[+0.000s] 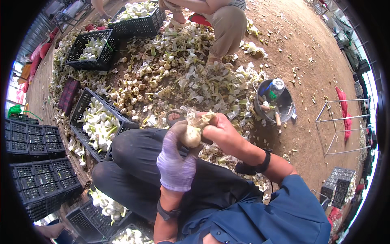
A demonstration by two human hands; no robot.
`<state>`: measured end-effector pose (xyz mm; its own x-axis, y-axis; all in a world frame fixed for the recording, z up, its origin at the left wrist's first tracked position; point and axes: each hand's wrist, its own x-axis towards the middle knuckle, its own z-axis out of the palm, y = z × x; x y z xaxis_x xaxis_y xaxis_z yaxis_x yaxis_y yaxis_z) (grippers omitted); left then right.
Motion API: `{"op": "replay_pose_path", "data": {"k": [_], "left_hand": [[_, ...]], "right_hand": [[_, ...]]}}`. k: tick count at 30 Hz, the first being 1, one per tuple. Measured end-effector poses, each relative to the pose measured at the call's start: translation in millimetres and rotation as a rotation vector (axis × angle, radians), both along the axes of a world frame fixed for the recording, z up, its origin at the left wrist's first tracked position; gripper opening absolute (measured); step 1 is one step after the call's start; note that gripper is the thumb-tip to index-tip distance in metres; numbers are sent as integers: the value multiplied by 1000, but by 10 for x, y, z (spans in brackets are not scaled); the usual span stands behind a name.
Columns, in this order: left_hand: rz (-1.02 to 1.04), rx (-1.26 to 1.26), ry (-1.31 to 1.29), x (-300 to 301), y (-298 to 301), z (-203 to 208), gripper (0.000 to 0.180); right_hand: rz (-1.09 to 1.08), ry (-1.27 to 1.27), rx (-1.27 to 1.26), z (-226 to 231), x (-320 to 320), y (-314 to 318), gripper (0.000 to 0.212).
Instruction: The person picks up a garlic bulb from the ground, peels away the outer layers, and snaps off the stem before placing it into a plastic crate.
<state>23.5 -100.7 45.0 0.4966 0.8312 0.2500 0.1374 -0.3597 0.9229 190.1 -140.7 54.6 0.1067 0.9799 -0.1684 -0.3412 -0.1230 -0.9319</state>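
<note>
Head view, and both hands were together at the centre of the frame! The gloved left hand [175,164] was wrapped around a pale garlic bulb [191,137], while the bare right hand [221,131] gripped the ragged, papery growth at its top. Over at centre left, a black crate [109,105] brimmed with white bulbs [97,126]; above and right of it, browner bulbs [132,91] lay among husks [199,83]. Right of centre, a bucket [287,105] held a can [277,86]; up top, another person [227,30] crouched.
</note>
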Motion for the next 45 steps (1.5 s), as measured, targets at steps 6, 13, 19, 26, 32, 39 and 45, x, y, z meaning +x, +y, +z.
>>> {"op": "replay_pose_path", "data": {"k": [6, 13, 19, 26, 32, 39, 45], "left_hand": [[-66, -542, -351, -81, 139, -43, 48], [6, -421, -274, -23, 121, -64, 49], [14, -319, -242, 5, 143, -15, 56], [-25, -571, -372, -88, 217, -12, 50], [28, -539, -372, -69, 260, -66, 50], [-22, -462, -357, -50, 182, 35, 69], [-90, -736, -633, -172, 195, 67, 69]], "right_hand": [[67, -695, 314, -242, 317, 59, 25], [55, -121, 95, -183, 151, 23, 32], [79, -195, 149, -237, 34, 83, 27], [11, -690, 745, -310, 81, 140, 27], [58, 233, 27, -172, -132, 32, 21], [-13, -749, 503, 69, -50, 125, 13], [98, -158, 190, 123, -145, 38, 18]]}}
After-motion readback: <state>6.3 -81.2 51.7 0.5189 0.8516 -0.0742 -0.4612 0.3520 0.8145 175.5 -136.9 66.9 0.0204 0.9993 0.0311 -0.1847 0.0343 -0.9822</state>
